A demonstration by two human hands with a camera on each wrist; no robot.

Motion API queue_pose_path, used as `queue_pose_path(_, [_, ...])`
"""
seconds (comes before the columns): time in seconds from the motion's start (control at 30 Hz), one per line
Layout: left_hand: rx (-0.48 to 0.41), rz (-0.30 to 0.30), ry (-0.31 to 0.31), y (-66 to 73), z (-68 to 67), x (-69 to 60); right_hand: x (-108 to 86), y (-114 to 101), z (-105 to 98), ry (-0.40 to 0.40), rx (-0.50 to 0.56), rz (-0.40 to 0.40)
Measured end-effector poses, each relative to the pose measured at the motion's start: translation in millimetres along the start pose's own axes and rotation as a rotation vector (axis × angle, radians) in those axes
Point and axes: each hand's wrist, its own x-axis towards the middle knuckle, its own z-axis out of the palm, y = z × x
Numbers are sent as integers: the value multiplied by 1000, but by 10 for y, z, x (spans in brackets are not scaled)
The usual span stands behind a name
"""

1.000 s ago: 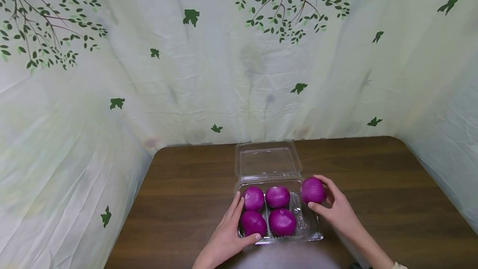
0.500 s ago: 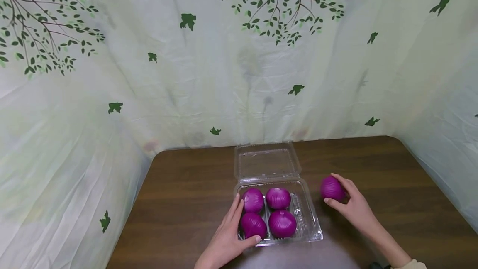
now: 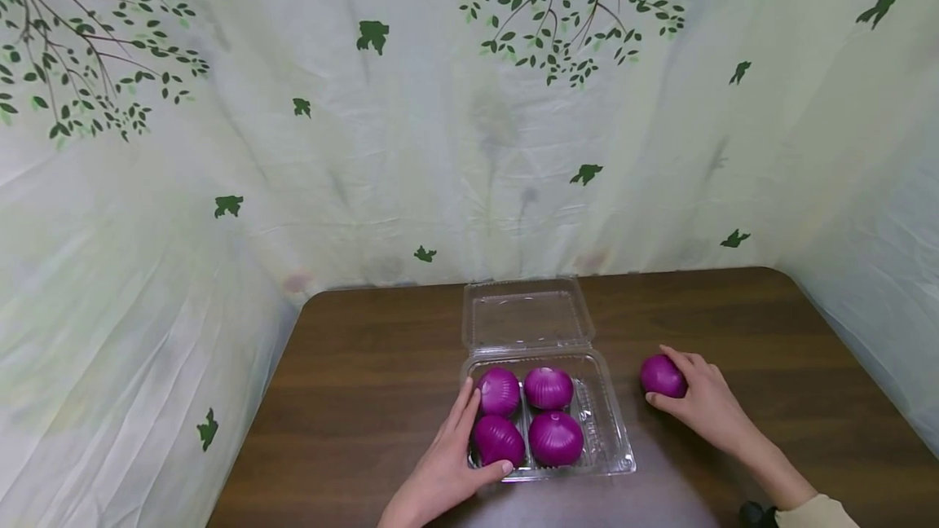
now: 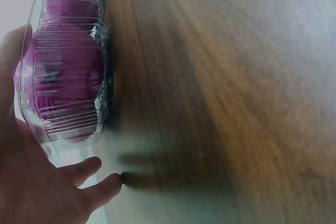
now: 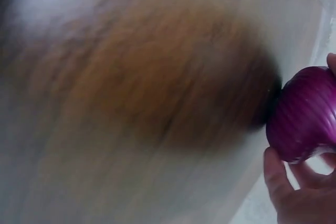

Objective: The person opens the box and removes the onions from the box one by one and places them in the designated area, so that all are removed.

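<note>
Purple onions [image 3: 555,438] inside plastic box [image 3: 614,434]

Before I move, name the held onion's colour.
The onion is purple, clearest in the right wrist view.

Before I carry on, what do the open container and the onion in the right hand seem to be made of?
Container: likely thin, clear, glossy plastic; the brown tabletop shows through and its ridges catch highlights. Onion: smooth purple surface with a soft sheen and fine ribs; it looks like real onion, but a moulded imitation can't be ruled out.
</note>
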Motion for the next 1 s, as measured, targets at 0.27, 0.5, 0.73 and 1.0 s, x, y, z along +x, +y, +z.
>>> queue_pose_path(0.27, [-6,-5,-16,4,-24,11,67,-5,-23,-38,37,65])
queue_pose_path(0.5, [-12,-2,-19,2,-20,15,67,-4,-37,-73,113,106])
queue_pose_path(0.73, [-17,3,-16,-1,-28,14,23,-17,-36,-79,107,110])
queue_pose_path(1.0, [-12,4,-9,15,-28,0,-48,-99,-68,6,61,33])
